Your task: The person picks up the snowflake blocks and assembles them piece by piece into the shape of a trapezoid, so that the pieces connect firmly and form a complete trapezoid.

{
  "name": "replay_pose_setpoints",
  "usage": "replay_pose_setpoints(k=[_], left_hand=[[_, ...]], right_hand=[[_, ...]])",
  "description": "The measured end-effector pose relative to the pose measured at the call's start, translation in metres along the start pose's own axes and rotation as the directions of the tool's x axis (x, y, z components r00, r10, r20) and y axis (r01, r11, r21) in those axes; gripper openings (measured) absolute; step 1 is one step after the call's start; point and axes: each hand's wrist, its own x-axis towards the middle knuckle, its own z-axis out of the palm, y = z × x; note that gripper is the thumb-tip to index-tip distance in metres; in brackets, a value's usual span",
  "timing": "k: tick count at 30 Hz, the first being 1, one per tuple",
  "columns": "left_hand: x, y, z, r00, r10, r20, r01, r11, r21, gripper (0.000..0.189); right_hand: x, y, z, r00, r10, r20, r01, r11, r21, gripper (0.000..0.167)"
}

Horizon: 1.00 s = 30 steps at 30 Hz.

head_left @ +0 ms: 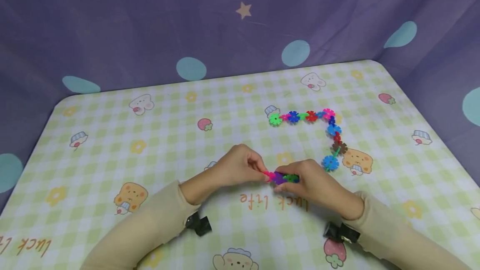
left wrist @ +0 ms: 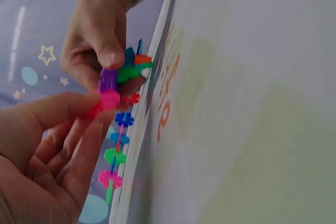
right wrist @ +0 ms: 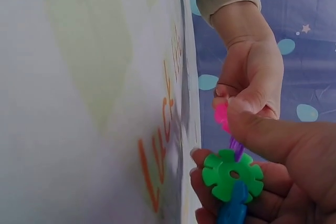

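Observation:
My left hand (head_left: 237, 166) pinches a pink snowflake disc (left wrist: 109, 99) between thumb and fingertips. Facing it, the right hand (head_left: 314, 183) grips a purple snowflake disc (head_left: 278, 178) with thumb and fingers. The pink and purple discs meet edge to edge between the two hands. Behind the purple one, a green disc (right wrist: 231, 176) and a blue disc (right wrist: 233, 209) follow in the right palm, partly hidden by the fingers in the head view. Beyond the right hand, a chain of linked snowflake discs (head_left: 310, 116) lies on the table, bending from its green end disc (head_left: 275, 119) toward a light blue disc (head_left: 331, 163).
A checked cloth with cartoon prints covers the table (head_left: 168, 136). Purple curtain fabric (head_left: 142, 24) hangs behind its far edge and at both sides. Black wrist cameras (head_left: 198, 224) are strapped at the sleeves, low over the cloth.

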Motion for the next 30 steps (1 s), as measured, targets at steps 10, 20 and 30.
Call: replay_pose_setpoints(k=[10, 20, 30], left_hand=[[0.001, 0.0, -0.007, 0.996, -0.065, 0.056, 0.069, 0.995, -0.072, 0.003], [0.001, -0.001, -0.007, 0.997, -0.052, 0.058, 0.054, 0.998, -0.036, 0.004], [0.01, -0.019, -0.034, 0.99, -0.128, -0.052, 0.117, 0.978, -0.175, 0.009]], right_hand=[[0.004, -0.003, 0.002, 1.0, -0.005, 0.017, 0.004, 0.999, 0.034, 0.031], [0.005, -0.003, 0.004, 1.0, 0.002, 0.016, -0.002, 1.0, 0.025, 0.027], [-0.002, -0.001, 0.0, 0.999, 0.027, 0.018, -0.027, 1.0, 0.001, 0.033]])
